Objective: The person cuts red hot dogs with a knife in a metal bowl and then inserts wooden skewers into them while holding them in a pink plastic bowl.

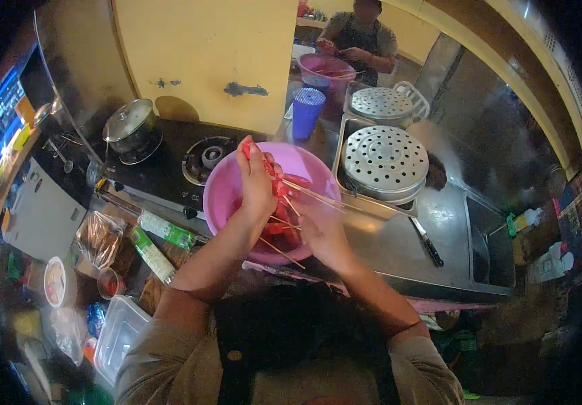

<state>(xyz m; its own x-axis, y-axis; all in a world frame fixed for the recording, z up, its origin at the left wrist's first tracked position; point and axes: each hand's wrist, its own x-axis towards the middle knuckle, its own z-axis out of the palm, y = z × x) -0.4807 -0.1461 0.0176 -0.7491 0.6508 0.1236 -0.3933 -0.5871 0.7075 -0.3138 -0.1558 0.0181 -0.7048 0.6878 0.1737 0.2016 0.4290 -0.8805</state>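
Note:
Over a pink plastic basin my left hand is closed around red marinated meat, which shows between thumb and fingers. My right hand, a little blurred, is just to the right and lower, gripping a thin wooden skewer whose far end meets the meat. More skewers stick out to the right from beside the held meat. Inside the basin lie red pieces of meat with several skewers among them, one reaching over the near rim.
Left: a gas stove with a lidded pot, green-and-white packets, a clear plastic container. Right: a perforated metal steamer in a steel tray, a blue tumbler, a black-handled knife, a sink.

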